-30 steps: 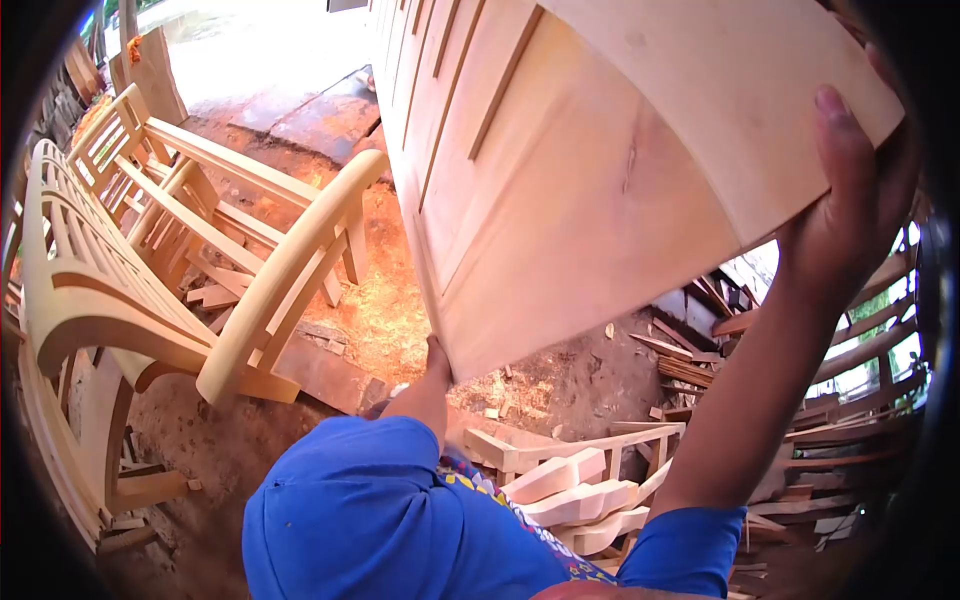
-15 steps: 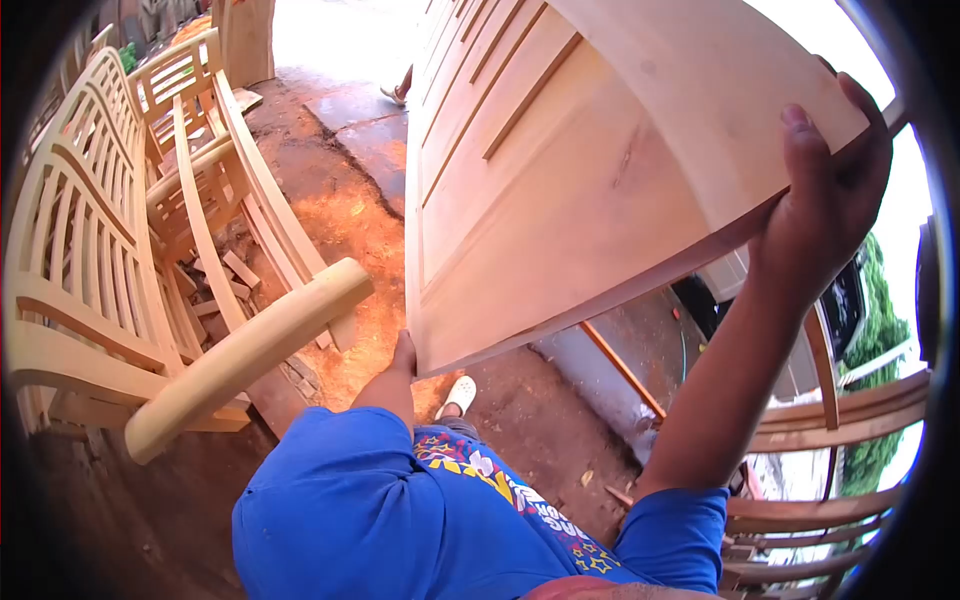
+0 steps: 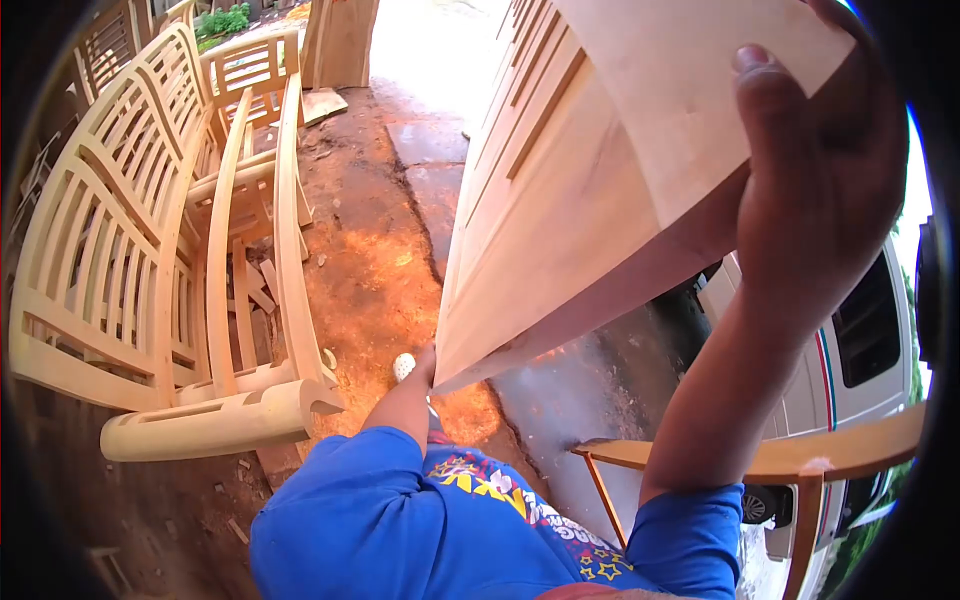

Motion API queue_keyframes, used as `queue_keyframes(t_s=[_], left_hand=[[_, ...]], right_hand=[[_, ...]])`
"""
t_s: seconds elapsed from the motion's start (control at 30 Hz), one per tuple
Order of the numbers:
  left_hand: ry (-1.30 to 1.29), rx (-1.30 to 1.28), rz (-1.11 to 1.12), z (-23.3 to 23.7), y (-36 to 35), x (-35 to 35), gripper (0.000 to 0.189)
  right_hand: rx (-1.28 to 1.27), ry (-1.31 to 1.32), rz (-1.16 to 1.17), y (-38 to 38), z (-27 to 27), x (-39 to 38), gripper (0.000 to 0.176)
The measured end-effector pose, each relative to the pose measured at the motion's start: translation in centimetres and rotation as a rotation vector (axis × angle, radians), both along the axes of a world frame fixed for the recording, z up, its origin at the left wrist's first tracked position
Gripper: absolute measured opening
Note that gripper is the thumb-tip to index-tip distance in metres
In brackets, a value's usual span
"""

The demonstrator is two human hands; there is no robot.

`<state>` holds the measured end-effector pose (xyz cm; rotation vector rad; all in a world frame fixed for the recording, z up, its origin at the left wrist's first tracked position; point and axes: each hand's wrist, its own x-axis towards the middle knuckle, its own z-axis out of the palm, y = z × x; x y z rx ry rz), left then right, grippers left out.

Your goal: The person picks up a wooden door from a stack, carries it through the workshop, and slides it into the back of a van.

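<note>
A large pale wooden panel (image 3: 600, 190), with raised strips across its face, is held tilted in front of my body. My right hand (image 3: 815, 160) grips its upper right corner, the thumb on the face and the fingers round the far edge. Low down on the left edge is my left hand (image 3: 427, 362), partly hidden by the panel; what shows of it is pressed to the wood. The panel's thick bottom edge (image 3: 600, 285) faces me, raised off the ground.
A slatted wooden bench (image 3: 100, 220) with a rounded armrest (image 3: 210, 425) stands at left. Wood offcuts (image 3: 262, 285) lie under it. Boards (image 3: 340, 45) stand upright behind. At right are a curved wooden piece (image 3: 760, 458) and a parked white vehicle (image 3: 850, 390). Reddish sawdust covers the ground (image 3: 370, 270).
The view has turned to the right and my body has stepped forward. The panel has tilted, showing more of its bottom edge. Both hands keep their hold; the vehicle shows more.
</note>
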<state>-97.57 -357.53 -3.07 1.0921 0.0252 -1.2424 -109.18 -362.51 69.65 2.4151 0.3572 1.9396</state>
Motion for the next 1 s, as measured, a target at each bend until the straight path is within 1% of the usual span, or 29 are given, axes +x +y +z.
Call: queue_keyframes(t_s=[0.07,0.1,0.13,0.2,0.23,0.27,0.33,0.4,0.43,0.53,0.57,0.63,0.67,0.7,0.73,0.77,0.8,0.87,0.9,0.93,1.0], left_hand=[[0.215,0.102,-0.032,3.3,-1.7,3.6,0.054],[0.182,0.143,0.019,-3.9,-4.6,6.9,0.055],[0.175,0.053,0.067,-4.1,-6.9,9.9,0.053],[0.185,-0.094,0.167,-3.1,-8.9,13.0,0.050],[0.255,-0.015,0.185,0.1,-9.5,15.1,0.049],[0.182,0.030,0.187,1.0,-10.4,17.2,0.052],[0.011,0.128,0.166,1.1,-12.9,23.1,0.059],[0.107,0.136,0.139,3.1,-15.4,28.8,0.059],[0.158,0.146,0.118,3.9,-16.6,31.1,0.059],[-0.138,0.273,0.117,1.7,-21.6,38.7,0.060],[-0.243,0.309,0.117,2.6,-23.2,40.9,0.059],[0.165,0.229,0.022,5.4,-25.8,45.6,0.058],[0.387,0.192,-0.025,6.0,-26.6,46.6,0.058],[0.221,0.142,0.055,5.2,-29.0,48.5,0.057],[0.141,0.164,0.085,5.1,-31.3,53.1,0.057],[0.093,0.201,0.092,5.6,-32.3,55.0,0.056],[0.071,0.248,0.084,5.0,-32.9,55.2,0.056],[-0.003,0.241,0.036,4.3,-35.8,60.8,0.056],[-0.028,0.237,0.026,4.3,-37.0,63.0,0.057],[0.020,0.215,0.002,4.1,-38.4,65.0,0.056],[0.076,0.162,-0.053,5.5,-42.4,71.5,0.056]], right_hand=[[0.073,0.020,-0.051,-2.8,-1.8,3.4,0.041],[0.101,0.015,-0.102,-3.5,-2.8,5.3,0.041],[0.127,0.001,-0.110,-5.1,-3.2,7.4,0.042],[0.181,-0.036,-0.094,-8.2,-3.5,11.7,0.044],[0.209,-0.058,-0.069,-9.7,-3.4,13.9,0.045],[0.237,-0.074,-0.046,-11.2,-3.2,16.1,0.046],[0.277,-0.102,-0.098,-14.0,-2.7,20.8,0.046],[0.273,-0.110,-0.164,-17.4,-1.9,25.1,0.046],[0.335,-0.100,-0.139,-19.3,-1.7,27.3,0.047],[0.279,-0.078,-0.215,-26.2,-1.2,33.0,0.049],[0.294,-0.117,-0.262,-27.8,-1.8,35.1,0.048],[0.315,-0.126,-0.321,-31.7,-3.2,38.7,0.042],[0.326,-0.112,-0.358,-33.5,-3.7,40.2,0.040],[0.348,-0.136,-0.322,-34.8,-3.2,43.2,0.038],[0.369,-0.160,-0.286,-36.1,-2.7,46.3,0.037],[0.423,-0.152,-0.231,-36.1,-2.3,49.2,0.037],[0.397,-0.110,-0.205,-37.3,-1.6,51.6,0.040],[0.348,-0.024,-0.152,-39.7,-0.3,56.3,0.047],[0.287,-0.042,-0.126,-41.2,0.2,60.0,0.049],[0.222,-0.058,-0.099,-42.4,0.5,63.3,0.051],[0.228,-0.015,-0.091,-44.9,1.1,69.3,0.051]])
